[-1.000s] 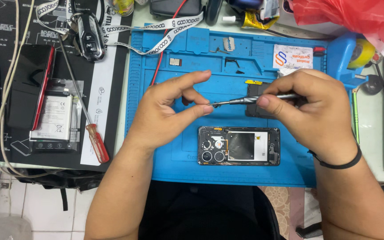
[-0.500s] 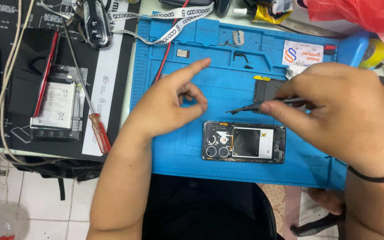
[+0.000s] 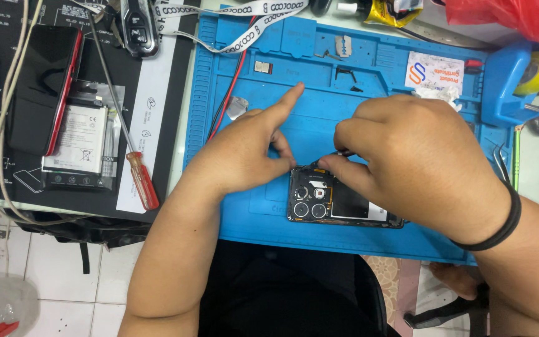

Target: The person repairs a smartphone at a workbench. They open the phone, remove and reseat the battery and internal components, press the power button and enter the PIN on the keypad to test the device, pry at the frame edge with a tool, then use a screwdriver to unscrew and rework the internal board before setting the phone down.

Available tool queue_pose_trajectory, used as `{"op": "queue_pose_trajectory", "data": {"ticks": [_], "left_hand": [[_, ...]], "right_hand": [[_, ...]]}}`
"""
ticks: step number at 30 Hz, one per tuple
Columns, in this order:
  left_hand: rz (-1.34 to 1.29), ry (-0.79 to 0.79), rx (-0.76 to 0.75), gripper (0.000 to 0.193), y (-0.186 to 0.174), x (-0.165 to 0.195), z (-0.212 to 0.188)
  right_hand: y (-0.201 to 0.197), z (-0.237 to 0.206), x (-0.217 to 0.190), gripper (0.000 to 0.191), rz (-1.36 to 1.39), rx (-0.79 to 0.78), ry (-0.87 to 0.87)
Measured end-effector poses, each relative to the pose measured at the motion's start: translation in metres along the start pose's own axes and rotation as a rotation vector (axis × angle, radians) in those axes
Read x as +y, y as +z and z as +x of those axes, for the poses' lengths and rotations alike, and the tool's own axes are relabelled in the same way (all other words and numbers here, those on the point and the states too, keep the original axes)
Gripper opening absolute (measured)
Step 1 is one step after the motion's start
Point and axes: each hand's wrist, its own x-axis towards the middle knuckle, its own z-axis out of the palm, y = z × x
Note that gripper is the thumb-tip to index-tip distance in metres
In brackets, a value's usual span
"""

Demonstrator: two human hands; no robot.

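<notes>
An opened black phone, back cover off with camera lenses and board showing, lies on the blue repair mat. My left hand is at its upper left corner, thumb tip against the phone's edge and index finger stretched out over the mat. My right hand covers the phone's upper right part. Its fingertips are pinched at the top edge around a thin dark tool, which is almost wholly hidden. A black band circles my right wrist.
Left of the mat lie a red-handled screwdriver, a wrapped battery, a red-edged phone and a car key. Red and black wires and a lanyard cross the mat's top left. Tweezers lie right.
Both hands have come down onto the phone. The thin tool, earlier held out above the mat, is now tucked under my right fingers. My left thumb now touches the phone.
</notes>
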Motion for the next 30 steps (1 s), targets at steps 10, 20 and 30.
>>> {"op": "queue_pose_trajectory", "data": {"ticks": [10,20,30], "left_hand": [[-0.022,-0.028,-0.015,0.099,0.002,-0.003,0.0],[0.017,-0.061,-0.007,0.097,0.004,0.001,0.001],[0.029,-0.013,-0.03,0.098,0.004,-0.001,-0.003]], "right_hand": [[0.007,0.003,0.002,0.028,0.021,0.007,-0.012],[0.007,0.008,-0.01,0.026,-0.022,-0.033,-0.046],[0.008,0.006,-0.023,0.021,-0.255,-0.211,-0.194]]}}
